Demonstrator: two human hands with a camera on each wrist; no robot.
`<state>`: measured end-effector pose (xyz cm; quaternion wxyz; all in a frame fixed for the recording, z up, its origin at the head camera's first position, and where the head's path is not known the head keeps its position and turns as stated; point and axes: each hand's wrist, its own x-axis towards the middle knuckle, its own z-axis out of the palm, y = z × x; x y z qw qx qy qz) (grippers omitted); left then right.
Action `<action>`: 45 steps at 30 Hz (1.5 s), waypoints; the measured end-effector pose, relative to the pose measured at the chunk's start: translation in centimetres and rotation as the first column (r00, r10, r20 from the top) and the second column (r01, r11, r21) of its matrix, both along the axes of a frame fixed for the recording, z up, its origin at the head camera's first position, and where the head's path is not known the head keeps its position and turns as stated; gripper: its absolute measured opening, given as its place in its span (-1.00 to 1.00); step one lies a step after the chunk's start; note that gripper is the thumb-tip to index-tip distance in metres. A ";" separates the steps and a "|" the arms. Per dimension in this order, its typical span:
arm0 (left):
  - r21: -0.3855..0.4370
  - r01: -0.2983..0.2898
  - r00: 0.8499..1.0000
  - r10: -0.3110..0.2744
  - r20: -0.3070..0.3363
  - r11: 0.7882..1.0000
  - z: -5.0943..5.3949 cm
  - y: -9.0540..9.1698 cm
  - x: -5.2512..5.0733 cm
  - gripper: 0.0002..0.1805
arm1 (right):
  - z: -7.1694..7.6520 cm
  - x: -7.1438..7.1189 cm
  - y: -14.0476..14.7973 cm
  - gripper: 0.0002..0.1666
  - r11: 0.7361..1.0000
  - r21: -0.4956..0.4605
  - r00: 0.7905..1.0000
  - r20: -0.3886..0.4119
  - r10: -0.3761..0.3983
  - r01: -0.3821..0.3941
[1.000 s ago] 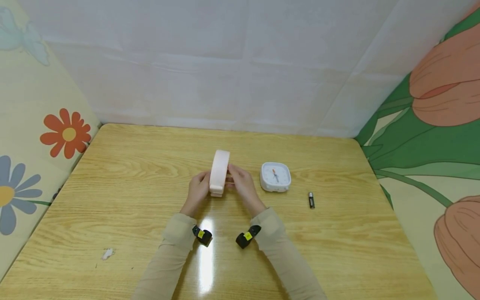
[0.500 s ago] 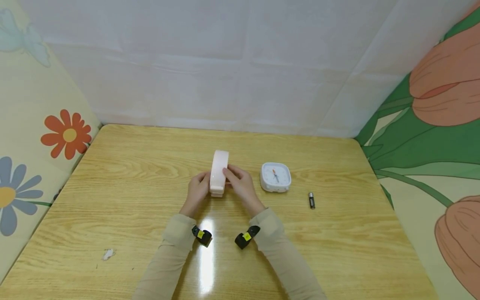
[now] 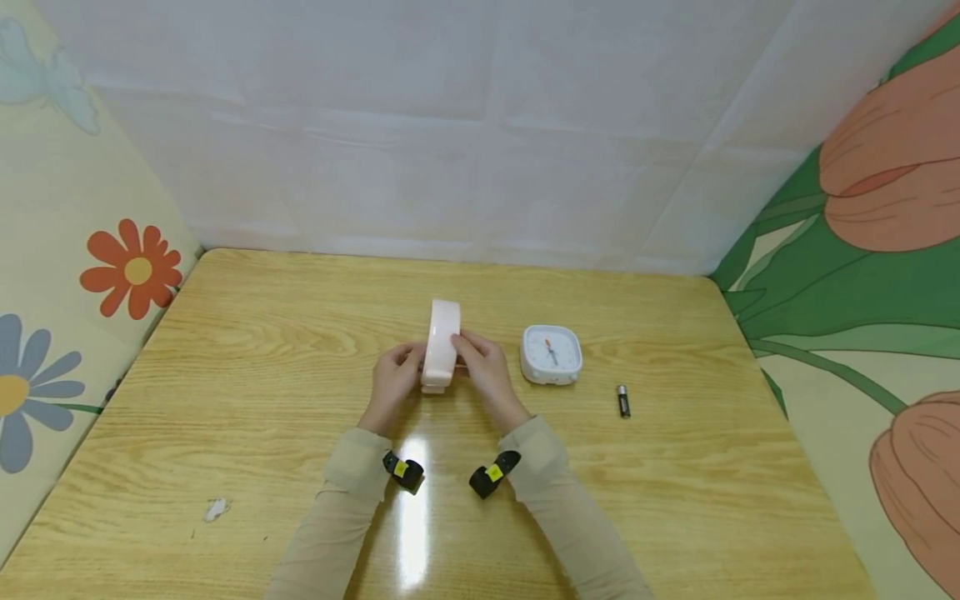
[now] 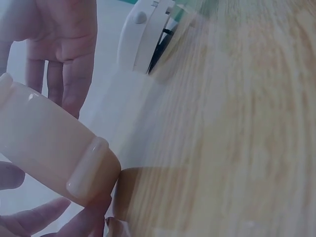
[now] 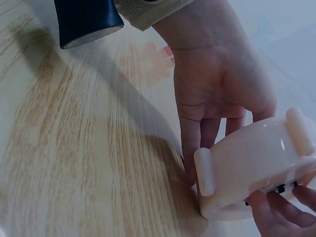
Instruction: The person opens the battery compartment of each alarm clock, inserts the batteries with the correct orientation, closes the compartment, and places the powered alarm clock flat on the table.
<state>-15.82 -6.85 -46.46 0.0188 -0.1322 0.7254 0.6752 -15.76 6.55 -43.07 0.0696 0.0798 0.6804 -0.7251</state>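
Note:
A pale pink rounded object (image 3: pixel 441 343) stands on edge on the table between the two hands. My left hand (image 3: pixel 393 383) holds its left side, and my right hand (image 3: pixel 487 375) grips the right side with the thumb on the outer rim. Two small rounded feet show on its underside in the right wrist view, on the pink casing (image 5: pixel 256 153), along with small dark parts near the fingertips. The left wrist view shows the casing (image 4: pixel 44 133) close up, its lower end near the wood.
A white clock (image 3: pixel 551 354) lies face up to the right of the hands. Farther right is a small black and silver battery (image 3: pixel 623 401). A whitish mark (image 3: pixel 216 509) is at the table's front left. A white sheet hangs behind the table (image 3: pixel 300 308), with painted walls on both sides.
My right thumb has come onto the outer rim of the pink object since the earliest frame. The object has shifted and turned very slightly; both arms stay nearly in place.

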 end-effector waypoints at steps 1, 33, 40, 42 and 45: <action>-0.014 -0.005 1.000 0.005 0.001 1.000 0.0 0.0 0.0 -0.67 | 0.0 0.0 0.0 -0.55 1.000 -0.008 1.000 0.003 0.000 0.001; -0.108 0.007 1.000 -0.006 0.016 0.994 -0.3 -1.4 0.2 -0.47 | -1.3 -0.2 0.7 -0.56 0.966 -0.259 0.998 0.045 0.039 -0.026; -0.166 0.006 1.000 -0.005 0.008 0.986 -0.3 -1.7 0.2 -0.51 | -1.4 0.0 0.7 -0.58 0.966 -0.253 0.997 0.047 0.057 -0.044; -0.160 0.002 1.000 -0.003 0.000 0.987 -0.4 -1.8 0.2 -0.53 | -1.3 0.1 0.7 -0.58 0.968 -0.246 0.997 0.047 0.063 -0.050; -0.150 -0.003 1.000 0.002 -0.008 0.989 -0.4 -1.9 0.1 -0.55 | -1.2 0.1 0.7 -0.56 0.970 -0.235 0.997 0.038 0.072 -0.061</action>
